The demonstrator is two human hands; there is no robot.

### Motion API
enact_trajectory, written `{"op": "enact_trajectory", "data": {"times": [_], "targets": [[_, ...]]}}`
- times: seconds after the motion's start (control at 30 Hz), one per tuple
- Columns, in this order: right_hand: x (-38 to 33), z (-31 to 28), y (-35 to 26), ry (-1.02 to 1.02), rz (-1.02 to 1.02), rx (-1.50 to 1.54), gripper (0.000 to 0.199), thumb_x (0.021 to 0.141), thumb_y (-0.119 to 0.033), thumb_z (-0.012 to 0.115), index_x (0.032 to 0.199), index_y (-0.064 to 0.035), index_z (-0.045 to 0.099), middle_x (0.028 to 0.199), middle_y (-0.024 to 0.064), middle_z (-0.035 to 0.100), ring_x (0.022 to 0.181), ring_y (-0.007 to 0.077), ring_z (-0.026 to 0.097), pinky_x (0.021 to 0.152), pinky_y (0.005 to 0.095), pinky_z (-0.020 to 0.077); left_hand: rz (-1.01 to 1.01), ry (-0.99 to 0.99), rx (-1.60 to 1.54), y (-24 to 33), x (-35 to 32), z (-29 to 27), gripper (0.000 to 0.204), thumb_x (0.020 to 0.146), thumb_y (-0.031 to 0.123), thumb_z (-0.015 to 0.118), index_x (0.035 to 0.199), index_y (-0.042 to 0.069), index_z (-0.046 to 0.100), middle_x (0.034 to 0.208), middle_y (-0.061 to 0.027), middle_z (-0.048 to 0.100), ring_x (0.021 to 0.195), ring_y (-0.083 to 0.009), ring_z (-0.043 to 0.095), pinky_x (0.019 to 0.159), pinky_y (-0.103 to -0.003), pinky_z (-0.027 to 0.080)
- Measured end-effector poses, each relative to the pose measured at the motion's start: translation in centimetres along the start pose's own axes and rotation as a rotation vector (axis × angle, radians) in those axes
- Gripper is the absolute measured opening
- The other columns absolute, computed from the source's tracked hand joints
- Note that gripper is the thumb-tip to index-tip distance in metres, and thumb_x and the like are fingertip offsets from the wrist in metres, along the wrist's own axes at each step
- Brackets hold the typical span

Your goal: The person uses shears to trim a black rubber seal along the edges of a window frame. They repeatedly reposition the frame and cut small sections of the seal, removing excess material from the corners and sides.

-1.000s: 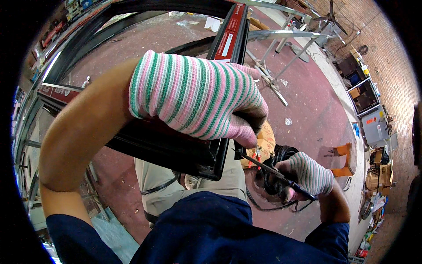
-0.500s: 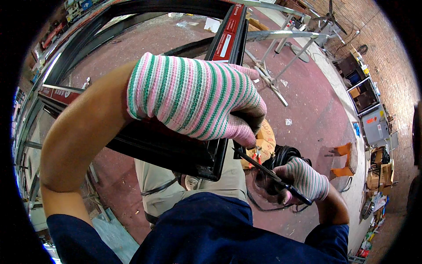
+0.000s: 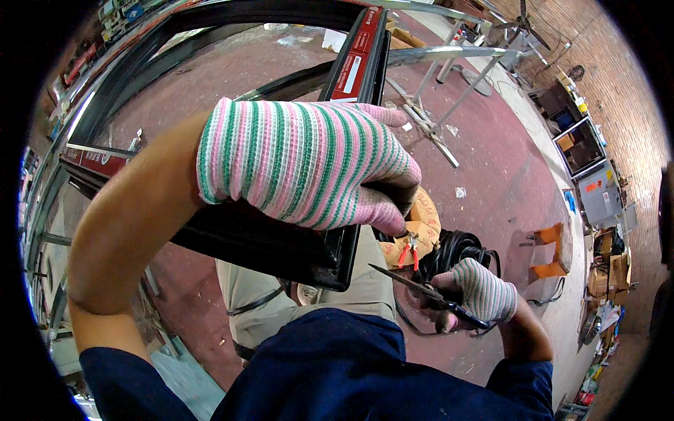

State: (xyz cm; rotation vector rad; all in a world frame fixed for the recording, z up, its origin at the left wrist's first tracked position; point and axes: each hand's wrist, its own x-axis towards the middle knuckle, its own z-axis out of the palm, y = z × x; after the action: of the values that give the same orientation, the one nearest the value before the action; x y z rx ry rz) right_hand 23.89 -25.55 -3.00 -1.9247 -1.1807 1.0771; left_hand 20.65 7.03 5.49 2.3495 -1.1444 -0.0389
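Note:
A striped pink, green and white knitted glove covers my left hand, which arches over the end of a black frame. Its fingers curl down past the frame's right edge, thumb on the near side; what lies under the fingertips is hidden. To the lower right, my gloved right hand is closed round a black-handled pointed blade. The blade points left toward the frame corner and is apart from it. Whether it is a knife or scissors I cannot make out. Red labels run along the frame's far bar.
On the floor by my knees lie a yellow-tan roll, red-handled pliers and a coil of black strip. Metal stand legs rise beyond. An orange stool stands at right, before shelves and boxes along the brick wall.
The blade in my right hand has dropped, its tip moving down and slightly left, away from my left fingertips. My left hand has shifted slightly down, still over the frame.

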Motion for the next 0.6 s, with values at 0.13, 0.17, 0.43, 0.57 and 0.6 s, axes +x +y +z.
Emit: {"op": "enact_trajectory", "data": {"times": [0.13,0.17,0.43,0.57,0.6], "targets": [[-0.2,-0.2,0.4,0.002,0.010,0.071,0.072,0.079,-0.063,0.074,0.114,-0.0006,0.065,0.075,0.0102,0.067,0.064,0.0222,0.062,0.063,0.0324,0.0509,-0.031,0.025,-0.044,0.0,-0.1,0.1,0.016,0.091,0.023,0.064,0.088,0.008,0.068,0.080,-0.0076,0.066,0.089,-0.0286,0.066,0.119,-0.053,0.021],[-0.4,0.0,0.9,0.008,0.020,0.091,0.070,0.079,-0.063,0.074,0.110,-0.0004,0.066,0.073,0.0092,0.066,0.063,0.0207,0.062,0.063,0.0322,0.0507,-0.037,0.021,-0.023,0.1,-0.2,0.0,0.015,0.091,0.023,0.064,0.088,0.008,0.068,0.080,-0.0076,0.066,0.089,-0.0285,0.066,0.119,-0.053,0.021],[-0.1,-1.4,-0.3,0.041,0.032,0.004,0.060,0.082,-0.060,0.073,0.098,-0.0018,0.067,0.069,0.0068,0.062,0.061,0.0162,0.056,0.059,0.0314,0.0461,-0.063,0.007,-0.004,0.4,-0.1,-0.1,0.015,0.092,0.022,0.064,0.089,0.009,0.068,0.080,-0.0086,0.065,0.091,-0.0288,0.065,0.118,-0.053,0.023],[0.3,-2.1,-0.8,0.076,0.006,-0.087,0.059,0.079,-0.055,0.078,0.099,-0.0010,0.067,0.069,0.0100,0.060,0.061,0.0201,0.057,0.060,0.0334,0.0462,-0.090,-0.020,-0.017,0.4,0.0,-0.1,0.014,0.092,0.022,0.063,0.088,0.009,0.068,0.080,-0.0083,0.065,0.091,-0.0282,0.065,0.119,-0.053,0.022],[0.0,-2.4,-0.8,0.054,0.010,-0.143,0.055,0.080,-0.051,0.079,0.099,-0.0014,0.068,0.069,0.0113,0.060,0.061,0.0219,0.058,0.061,0.0331,0.0465,-0.091,-0.017,-0.019,0.4,0.0,-0.1,0.014,0.092,0.022,0.063,0.088,0.009,0.067,0.081,-0.0080,0.065,0.091,-0.0279,0.065,0.119,-0.052,0.022]]}}
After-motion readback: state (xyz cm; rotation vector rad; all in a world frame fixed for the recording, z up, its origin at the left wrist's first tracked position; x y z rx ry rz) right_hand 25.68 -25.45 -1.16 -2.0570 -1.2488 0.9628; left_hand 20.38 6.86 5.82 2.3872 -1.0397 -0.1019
